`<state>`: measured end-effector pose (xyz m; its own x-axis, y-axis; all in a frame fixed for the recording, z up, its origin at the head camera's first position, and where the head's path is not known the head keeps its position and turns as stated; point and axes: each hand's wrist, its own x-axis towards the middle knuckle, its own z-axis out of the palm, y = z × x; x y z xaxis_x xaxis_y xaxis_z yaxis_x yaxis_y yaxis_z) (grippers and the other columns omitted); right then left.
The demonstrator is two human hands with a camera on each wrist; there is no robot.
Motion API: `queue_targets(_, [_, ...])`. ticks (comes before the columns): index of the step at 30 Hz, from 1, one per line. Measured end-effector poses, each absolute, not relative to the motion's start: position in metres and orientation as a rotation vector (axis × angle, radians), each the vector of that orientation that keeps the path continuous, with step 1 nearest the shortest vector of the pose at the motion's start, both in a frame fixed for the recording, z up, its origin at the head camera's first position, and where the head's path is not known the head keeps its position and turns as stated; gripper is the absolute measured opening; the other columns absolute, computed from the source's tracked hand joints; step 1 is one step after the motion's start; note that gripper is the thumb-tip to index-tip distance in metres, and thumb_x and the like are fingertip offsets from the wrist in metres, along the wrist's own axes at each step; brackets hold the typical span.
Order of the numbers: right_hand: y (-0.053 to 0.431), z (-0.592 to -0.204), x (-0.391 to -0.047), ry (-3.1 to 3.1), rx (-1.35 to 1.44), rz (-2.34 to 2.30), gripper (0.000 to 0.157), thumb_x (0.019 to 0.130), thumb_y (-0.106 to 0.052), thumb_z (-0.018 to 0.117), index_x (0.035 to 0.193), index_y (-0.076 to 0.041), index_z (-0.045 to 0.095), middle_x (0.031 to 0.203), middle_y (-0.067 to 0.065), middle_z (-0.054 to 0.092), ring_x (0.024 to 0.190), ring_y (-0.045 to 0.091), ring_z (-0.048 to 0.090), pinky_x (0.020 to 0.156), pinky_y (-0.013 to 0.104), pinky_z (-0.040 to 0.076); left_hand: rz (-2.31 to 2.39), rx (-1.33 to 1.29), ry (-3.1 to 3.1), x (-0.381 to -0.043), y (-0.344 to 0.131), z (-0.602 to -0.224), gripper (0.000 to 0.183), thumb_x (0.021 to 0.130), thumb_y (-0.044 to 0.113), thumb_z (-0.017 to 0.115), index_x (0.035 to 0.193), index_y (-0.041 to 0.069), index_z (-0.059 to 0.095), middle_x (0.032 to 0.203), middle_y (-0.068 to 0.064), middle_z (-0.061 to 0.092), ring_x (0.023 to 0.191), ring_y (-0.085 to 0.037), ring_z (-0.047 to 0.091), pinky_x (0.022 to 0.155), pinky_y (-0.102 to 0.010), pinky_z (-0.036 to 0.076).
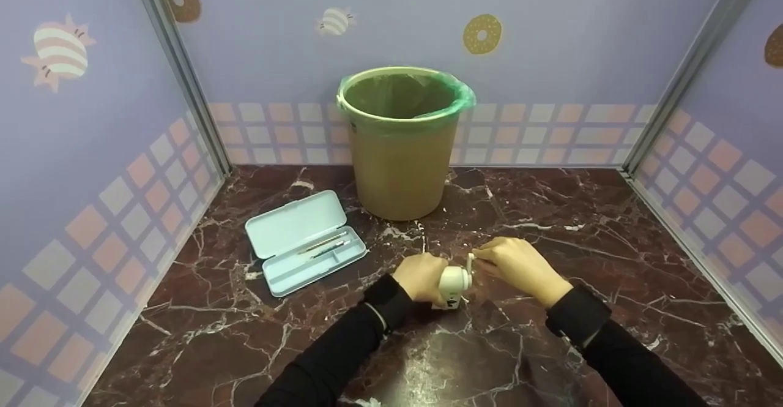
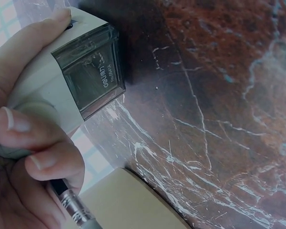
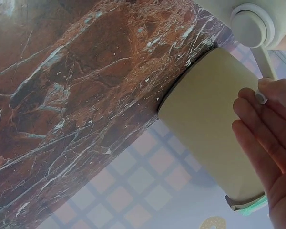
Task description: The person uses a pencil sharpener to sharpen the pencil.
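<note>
My left hand (image 1: 421, 277) grips a white crank pencil sharpener (image 1: 452, 281) that stands on the marbled table. In the left wrist view, the sharpener's see-through shavings drawer (image 2: 93, 71) faces the camera. A pencil end (image 2: 76, 207) with a silvery ferrule sticks out below the curled left fingers; its other end is hidden by the hand. On the sharpener's other side, my right hand (image 1: 514, 266) pinches the knob of the crank arm (image 3: 264, 64) between thumb and fingers. Further left lies an open light-blue pencil case (image 1: 284, 275), with a few pencils (image 1: 321, 245) in its tray.
Behind the hands stands a beige trash bin (image 1: 404, 168), lined with a green plastic bag (image 1: 466, 96). Small pale crumbs lie scattered on the table (image 1: 569, 358) around the bin's base. Patterned walls (image 1: 550, 64) enclose the table at the back and both sides.
</note>
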<state>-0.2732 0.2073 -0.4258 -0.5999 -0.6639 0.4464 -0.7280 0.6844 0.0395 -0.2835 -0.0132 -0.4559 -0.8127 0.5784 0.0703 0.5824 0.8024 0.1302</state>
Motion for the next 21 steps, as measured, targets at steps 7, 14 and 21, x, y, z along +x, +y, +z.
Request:
queue_targets(7, [0.2014, -0.4279, -0.2748, -2.491, 1.031, 0.180, 0.003, 0.089, -0.014, 0.075, 0.089, -0.013, 0.078, 0.087, 0.005, 0.079, 0.073, 0.022, 0.074, 0.066, 0.040, 0.060, -0.232, -0.937, -2.952, -0.2812, -0.0142, -0.4545, 0.045, 0.060, 0.033, 0.094, 0.093, 0.012, 0.071, 0.088, -0.003, 0.077, 0.077, -0.020, 0.071, 0.067, -0.036, 0.059])
queue_targets(14, [0.1997, -0.4328, -0.2783, -2.532, 0.995, 0.175, 0.002, 0.088, -0.010, 0.076, 0.088, -0.011, 0.077, 0.086, 0.006, 0.079, 0.072, 0.024, 0.073, 0.065, 0.041, 0.059, -0.234, -0.951, -2.961, -0.2807, -0.0129, -0.4554, 0.046, 0.062, 0.034, 0.094, 0.095, 0.012, 0.071, 0.089, -0.003, 0.077, 0.078, -0.020, 0.071, 0.068, -0.034, 0.059])
queue_targets(21, [0.1990, -0.4352, -0.2803, -2.502, 0.991, 0.186, 0.005, 0.088, -0.009, 0.076, 0.084, -0.012, 0.075, 0.081, 0.005, 0.077, 0.068, 0.022, 0.071, 0.061, 0.040, 0.057, -0.227, -0.955, -2.943, -0.2815, -0.0136, -0.4552, 0.046, 0.062, 0.033, 0.094, 0.095, 0.010, 0.071, 0.090, -0.005, 0.077, 0.080, -0.022, 0.073, 0.070, -0.038, 0.060])
